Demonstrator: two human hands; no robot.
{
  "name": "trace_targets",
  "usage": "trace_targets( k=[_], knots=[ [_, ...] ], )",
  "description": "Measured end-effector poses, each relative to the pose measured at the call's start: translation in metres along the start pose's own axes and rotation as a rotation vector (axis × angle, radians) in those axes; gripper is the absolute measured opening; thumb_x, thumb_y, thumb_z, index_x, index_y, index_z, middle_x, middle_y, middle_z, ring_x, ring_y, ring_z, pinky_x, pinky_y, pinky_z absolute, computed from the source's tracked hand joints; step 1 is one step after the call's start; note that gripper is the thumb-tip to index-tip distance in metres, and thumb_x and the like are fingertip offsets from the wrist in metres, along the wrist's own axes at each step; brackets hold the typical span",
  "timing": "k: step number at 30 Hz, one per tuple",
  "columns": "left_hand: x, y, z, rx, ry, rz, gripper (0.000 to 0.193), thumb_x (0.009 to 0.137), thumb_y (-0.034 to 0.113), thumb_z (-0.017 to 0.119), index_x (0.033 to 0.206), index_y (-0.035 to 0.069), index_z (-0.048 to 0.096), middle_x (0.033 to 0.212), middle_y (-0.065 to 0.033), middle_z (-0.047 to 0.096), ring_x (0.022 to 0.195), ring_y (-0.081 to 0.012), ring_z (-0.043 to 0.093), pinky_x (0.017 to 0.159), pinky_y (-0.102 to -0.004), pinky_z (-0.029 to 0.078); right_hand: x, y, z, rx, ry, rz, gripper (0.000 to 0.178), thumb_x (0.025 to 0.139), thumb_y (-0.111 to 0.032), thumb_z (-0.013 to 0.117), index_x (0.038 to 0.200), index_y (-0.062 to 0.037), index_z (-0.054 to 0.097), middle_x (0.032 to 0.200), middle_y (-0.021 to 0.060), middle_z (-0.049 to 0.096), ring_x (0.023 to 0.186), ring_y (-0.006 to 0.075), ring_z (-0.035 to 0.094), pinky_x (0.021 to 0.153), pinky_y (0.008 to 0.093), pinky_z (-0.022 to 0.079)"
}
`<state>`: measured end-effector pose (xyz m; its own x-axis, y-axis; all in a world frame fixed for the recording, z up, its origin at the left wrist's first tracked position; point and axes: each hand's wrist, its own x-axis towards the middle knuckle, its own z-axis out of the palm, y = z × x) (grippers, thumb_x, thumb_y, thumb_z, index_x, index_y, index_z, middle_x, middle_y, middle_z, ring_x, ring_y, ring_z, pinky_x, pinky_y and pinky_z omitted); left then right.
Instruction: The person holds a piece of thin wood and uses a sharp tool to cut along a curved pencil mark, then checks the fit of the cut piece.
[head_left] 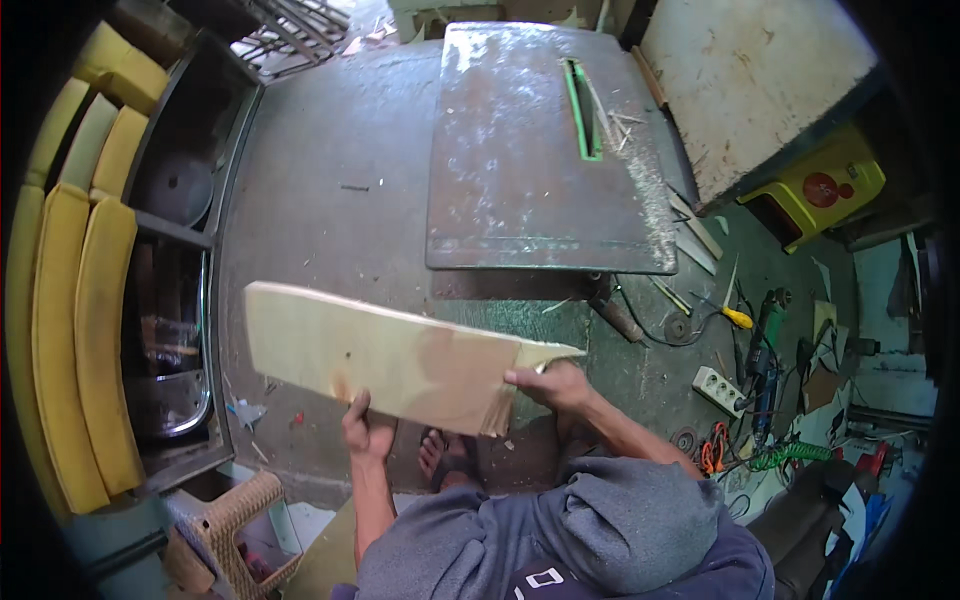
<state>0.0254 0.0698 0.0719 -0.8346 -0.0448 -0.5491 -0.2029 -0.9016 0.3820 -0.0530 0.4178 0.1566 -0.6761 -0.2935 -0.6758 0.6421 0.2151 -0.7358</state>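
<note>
A long pale wooden board is held up in front of me, tilted, with its left end farther from me. My left hand grips its near edge, thumb on the upper face and the other fingers hidden beneath. At the board's right end, my right hand is closed round the wood with the thumb on top. That end has a splintered corner and a narrow, pointed strip sticking out to the right. A brownish stain and a small dark spot mark the board's face.
Ahead stands a metal-topped machine table with a green-framed slot and scattered wood slivers. Yellow cushions line a rack on the left. A power strip, cables and a green power tool lie right; a woven-pattern stool stands lower left.
</note>
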Motion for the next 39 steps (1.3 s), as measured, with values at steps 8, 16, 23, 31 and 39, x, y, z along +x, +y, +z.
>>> trace_targets(
  k=[8, 16, 23, 31, 39],
  knots=[
    [-0.025, 0.01, 0.15, 0.127, -0.308, 0.132, 0.059, 0.097, 0.012, 0.067, 0.151, 0.004, 0.044, 0.149, -0.0149, 0.055, 0.14, -0.0344, 0.051, 0.119, -0.0569, 0.039, -0.054, -0.097, -0.054, 0.325, 0.479, -0.559, 0.056, 0.088, -0.021, 0.083, 0.129, 0.0077, 0.058, 0.101, 0.0079, 0.072, 0.086, 0.015, 0.068, 0.078, 0.0296, 0.055],
    [0.049, -0.029, 0.216, 0.174, -0.173, 0.008, 0.046, 0.098, 0.011, 0.069, 0.14, 0.002, 0.052, 0.137, -0.0163, 0.063, 0.126, -0.0331, 0.063, 0.104, -0.0534, 0.058, -0.055, -0.065, -0.056, -0.738, 0.902, -0.905, 0.069, 0.086, -0.032, 0.082, 0.14, 0.0024, 0.055, 0.139, 0.0232, 0.054, 0.13, 0.0415, 0.053, 0.109, 0.0498, 0.043],
    [0.049, -0.028, 0.211, 0.279, -0.128, 0.014, 0.045, 0.096, 0.02, 0.074, 0.137, 0.009, 0.058, 0.137, -0.0119, 0.064, 0.128, -0.03, 0.061, 0.108, -0.052, 0.052, -0.043, -0.034, -0.079, -0.743, 0.864, -0.912, 0.052, 0.087, -0.024, 0.08, 0.132, -0.0038, 0.066, 0.135, 0.0132, 0.064, 0.137, 0.0314, 0.054, 0.11, 0.0474, 0.043],
    [0.059, 0.06, 0.161, -0.015, -0.287, 0.358, 0.054, 0.104, 0.041, 0.058, 0.146, 0.008, 0.051, 0.142, -0.0131, 0.061, 0.131, -0.0327, 0.056, 0.113, -0.0543, 0.042, -0.043, -0.037, -0.084, -0.766, 0.906, -0.9, 0.047, 0.085, -0.02, 0.081, 0.128, -0.0055, 0.07, 0.131, 0.0122, 0.068, 0.13, 0.033, 0.06, 0.106, 0.0448, 0.049],
    [0.06, 0.158, 0.149, 0.541, -0.165, 0.446, 0.052, 0.092, -0.003, 0.069, 0.142, -0.005, 0.056, 0.136, -0.0169, 0.064, 0.123, -0.0259, 0.064, 0.107, -0.0376, 0.052, -0.053, -0.05, -0.067, -0.646, 0.813, -0.82, 0.044, 0.084, -0.005, 0.076, 0.127, 0.0008, 0.067, 0.135, 0.0193, 0.064, 0.131, 0.0371, 0.059, 0.109, 0.0441, 0.048]
  ],
)
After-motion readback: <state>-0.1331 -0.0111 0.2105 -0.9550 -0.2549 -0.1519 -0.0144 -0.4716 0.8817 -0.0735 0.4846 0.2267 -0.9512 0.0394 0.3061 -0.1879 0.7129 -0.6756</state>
